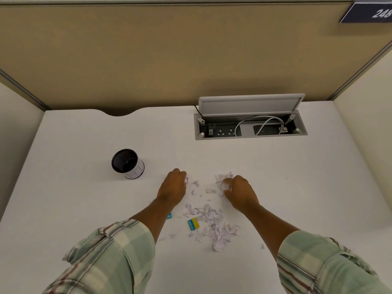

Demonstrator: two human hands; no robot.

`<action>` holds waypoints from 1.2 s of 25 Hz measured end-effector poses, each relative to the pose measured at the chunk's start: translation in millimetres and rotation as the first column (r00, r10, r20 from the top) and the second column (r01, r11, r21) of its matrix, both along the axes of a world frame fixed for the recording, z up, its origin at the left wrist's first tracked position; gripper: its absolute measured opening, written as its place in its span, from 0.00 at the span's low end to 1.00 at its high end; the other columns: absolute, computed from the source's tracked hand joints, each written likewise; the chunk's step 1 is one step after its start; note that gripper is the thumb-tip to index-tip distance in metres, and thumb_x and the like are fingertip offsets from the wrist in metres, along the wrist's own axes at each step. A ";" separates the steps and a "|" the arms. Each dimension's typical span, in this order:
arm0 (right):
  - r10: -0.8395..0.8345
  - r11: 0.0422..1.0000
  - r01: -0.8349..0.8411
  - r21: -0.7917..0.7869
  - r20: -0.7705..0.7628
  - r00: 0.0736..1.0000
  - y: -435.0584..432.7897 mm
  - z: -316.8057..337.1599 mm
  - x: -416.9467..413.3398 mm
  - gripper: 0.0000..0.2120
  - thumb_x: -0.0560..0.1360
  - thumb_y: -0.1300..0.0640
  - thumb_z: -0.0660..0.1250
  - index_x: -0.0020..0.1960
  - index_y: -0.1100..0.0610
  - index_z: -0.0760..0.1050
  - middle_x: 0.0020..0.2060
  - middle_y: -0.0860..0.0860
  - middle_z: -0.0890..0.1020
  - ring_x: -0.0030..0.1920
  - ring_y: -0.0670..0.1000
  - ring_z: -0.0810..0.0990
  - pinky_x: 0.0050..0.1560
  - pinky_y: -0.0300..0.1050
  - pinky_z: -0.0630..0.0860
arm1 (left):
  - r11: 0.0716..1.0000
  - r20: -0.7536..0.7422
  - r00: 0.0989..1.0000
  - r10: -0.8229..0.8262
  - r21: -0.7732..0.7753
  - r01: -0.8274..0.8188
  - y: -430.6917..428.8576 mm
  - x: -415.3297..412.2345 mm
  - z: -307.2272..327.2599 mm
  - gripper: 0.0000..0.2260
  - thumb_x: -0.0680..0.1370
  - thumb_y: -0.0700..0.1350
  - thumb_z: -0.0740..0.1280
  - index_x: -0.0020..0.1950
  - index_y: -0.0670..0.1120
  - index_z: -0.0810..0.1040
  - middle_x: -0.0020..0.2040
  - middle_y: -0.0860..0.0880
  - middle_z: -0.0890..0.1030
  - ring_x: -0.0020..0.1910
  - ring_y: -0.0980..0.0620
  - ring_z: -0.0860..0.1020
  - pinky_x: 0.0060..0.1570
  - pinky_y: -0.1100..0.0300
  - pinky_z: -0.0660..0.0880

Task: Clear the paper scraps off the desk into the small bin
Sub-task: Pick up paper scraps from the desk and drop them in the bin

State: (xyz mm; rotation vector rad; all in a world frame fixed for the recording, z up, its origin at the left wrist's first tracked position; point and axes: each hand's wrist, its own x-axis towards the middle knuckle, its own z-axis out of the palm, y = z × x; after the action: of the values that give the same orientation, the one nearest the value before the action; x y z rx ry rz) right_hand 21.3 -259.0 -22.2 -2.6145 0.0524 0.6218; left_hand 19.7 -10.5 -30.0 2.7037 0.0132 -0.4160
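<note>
While both hands work over the white desk [297, 166], we see from the head view that the left hand [172, 190] is curled, its fingers [180, 175] pressed together around a bit of paper that peeks out at its far edge. The right hand [240, 193] is curled too, its fingers [228, 183] pinching a clump of scraps, and it rests against a small heap of them. The scraps [212, 221] lie loose on the desk between and in front of our forearms, the thickest pile nearer us, with a few stray bits between the 2 hands. A blue and yellow card [193, 223] lies at the pile's left edge. The bin [128, 163], a black mesh cup with a white paper band, stands upright to the left of the left hand, apart from it. Behind, an open cable box [250, 126] is set into the desk.
</note>
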 end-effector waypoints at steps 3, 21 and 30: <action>-0.113 0.986 0.108 0.131 0.036 0.993 -2.7 3.0 -3.8 0.13 0.74 0.57 0.72 0.58 0.56 0.84 0.48 0.53 0.85 0.50 0.54 0.83 0.50 0.34 0.76 | 0.988 0.009 0.992 0.126 -0.092 -0.125 -0.1 -7.2 4.8 0.14 0.81 0.40 0.66 0.66 0.42 0.79 0.61 0.43 0.79 0.63 0.44 0.77 0.62 0.59 0.72; -0.051 0.810 -0.095 0.579 0.230 0.972 190.5 57.6 0.0 0.08 0.73 0.53 0.76 0.49 0.56 0.84 0.37 0.40 0.82 0.43 0.32 0.80 0.46 0.20 0.71 | 0.806 0.256 0.797 0.548 -0.418 -0.420 129.9 -58.0 83.5 0.13 0.77 0.40 0.73 0.62 0.42 0.82 0.55 0.46 0.83 0.51 0.53 0.80 0.49 0.74 0.71; 0.268 0.903 -0.325 0.281 0.221 0.938 310.1 67.1 46.7 0.18 0.78 0.47 0.68 0.63 0.56 0.79 0.59 0.53 0.84 0.58 0.55 0.82 0.59 0.49 0.79 | 0.758 0.256 0.736 0.627 -0.417 -0.501 209.3 -33.9 82.9 0.14 0.78 0.40 0.73 0.63 0.41 0.82 0.58 0.43 0.82 0.55 0.48 0.82 0.52 0.68 0.73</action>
State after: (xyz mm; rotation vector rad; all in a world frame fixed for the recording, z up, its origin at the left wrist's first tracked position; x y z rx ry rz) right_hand 68.0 51.2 44.9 -2.3673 -0.4742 0.4490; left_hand -14.2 198.8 53.0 2.2446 0.6073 0.2854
